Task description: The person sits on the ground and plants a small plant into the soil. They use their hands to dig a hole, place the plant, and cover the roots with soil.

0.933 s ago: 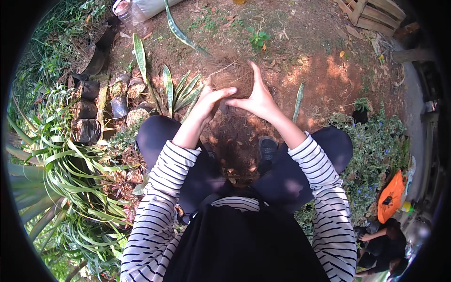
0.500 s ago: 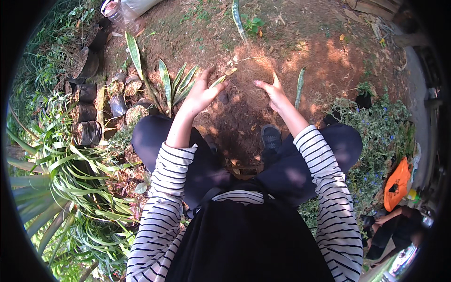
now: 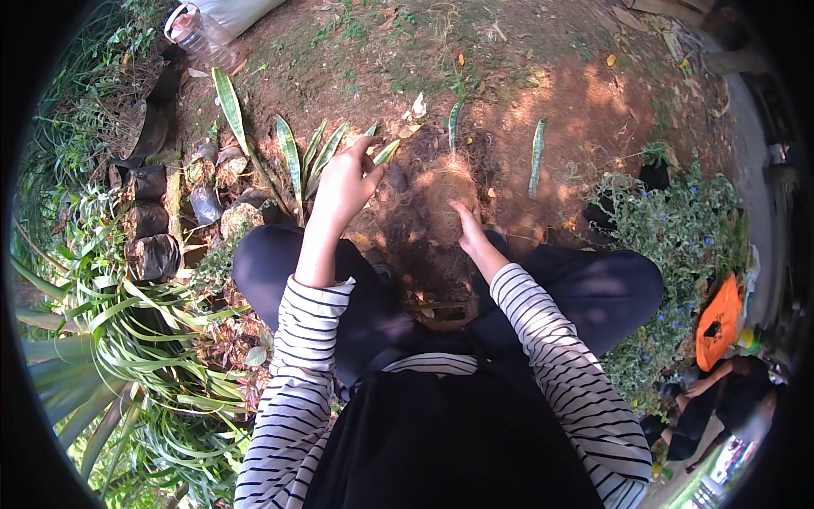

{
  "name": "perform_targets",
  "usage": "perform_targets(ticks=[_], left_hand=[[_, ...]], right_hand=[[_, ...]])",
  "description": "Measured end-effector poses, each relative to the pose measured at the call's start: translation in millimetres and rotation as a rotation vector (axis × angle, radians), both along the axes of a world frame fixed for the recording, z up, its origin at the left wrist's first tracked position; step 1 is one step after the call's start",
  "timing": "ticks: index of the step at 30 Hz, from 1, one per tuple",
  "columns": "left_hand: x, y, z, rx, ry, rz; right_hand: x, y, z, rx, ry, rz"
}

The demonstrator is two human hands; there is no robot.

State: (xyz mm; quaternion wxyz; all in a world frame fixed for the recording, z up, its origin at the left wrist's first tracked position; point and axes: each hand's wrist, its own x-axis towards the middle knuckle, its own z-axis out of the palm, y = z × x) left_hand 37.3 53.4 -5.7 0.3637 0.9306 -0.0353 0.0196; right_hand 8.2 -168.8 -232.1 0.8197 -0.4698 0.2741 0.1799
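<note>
A round, brown root ball wrapped in coconut fibre [image 3: 449,188] is in front of me, with one upright snake plant leaf [image 3: 454,127] at its far end. My right hand [image 3: 468,227] grips the ball's near right side, thumb over the top, other fingers mostly hidden beneath. To the left, my left hand [image 3: 343,188] is apart from the ball, thumb and fingers spread, with nothing seen in it. Behind that hand stand several snake plant leaves [image 3: 291,153]. Another single leaf [image 3: 537,159] rises on the right.
Black planting bags [image 3: 151,212] line the left, near long-leaved greenery [image 3: 161,331]. A clear plastic jar [image 3: 199,38] lies at the far left beside a white sack [image 3: 242,13]. Leafy shrubs [image 3: 670,229] grow on the right; another person [image 3: 721,399] sits at lower right near an orange bag [image 3: 719,322].
The fibre ball and its leaf have come nearer to me, with my right hand moving nearer and left. My left hand has shifted slightly left and nearer, farther from the ball.
</note>
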Motion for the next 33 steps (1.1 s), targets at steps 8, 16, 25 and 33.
perform_targets(ticks=[8,16,25,33], left_hand=[[-2,-2,3,0.09,0.08,-0.144],[-2,3,-6,0.204,0.093,-0.249],[-5,10,-8,0.305,0.44,-0.245],[-3,7,-11,0.322,0.513,-0.262]], right_hand=[[4,-4,-4,-0.059,0.048,0.023],[-4,8,-18,-0.081,0.12,-0.054],[8,-43,-43,-0.235,-0.007,-0.283],[5,-78,-46,-0.359,-0.101,-0.4]])
